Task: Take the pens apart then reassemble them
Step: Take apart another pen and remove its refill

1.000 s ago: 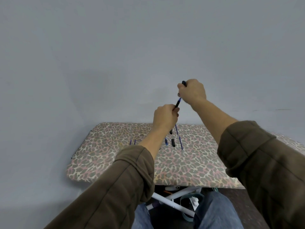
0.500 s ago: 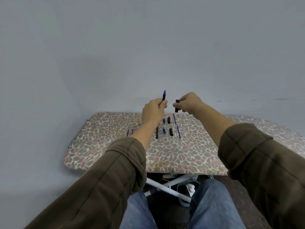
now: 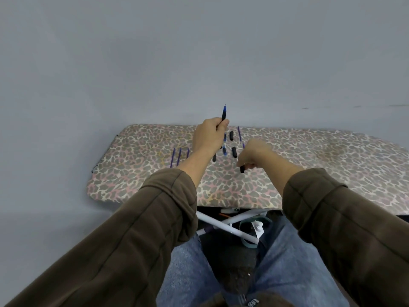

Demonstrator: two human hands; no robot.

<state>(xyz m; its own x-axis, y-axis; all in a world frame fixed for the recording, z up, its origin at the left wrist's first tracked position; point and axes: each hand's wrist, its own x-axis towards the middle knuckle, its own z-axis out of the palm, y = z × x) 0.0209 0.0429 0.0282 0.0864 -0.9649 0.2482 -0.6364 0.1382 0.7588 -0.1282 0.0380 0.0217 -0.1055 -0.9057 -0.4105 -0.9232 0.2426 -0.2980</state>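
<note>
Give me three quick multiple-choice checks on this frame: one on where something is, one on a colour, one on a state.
1. Where is the right hand?
A. low over the board
B. raised against the wall
C. in the lap

2. What colour is the tip of the pen in the left hand?
A. red
B. blue
C. green

3. How does that pen stand?
A. flat on the board
B. pointing down
C. upright, tip up

Answers: 1 A, its grip holds a black pen piece just above the ironing board. 2 B, the tip shows blue against the grey wall. 3 C, it rises from the fist with the tip uppermost.
</note>
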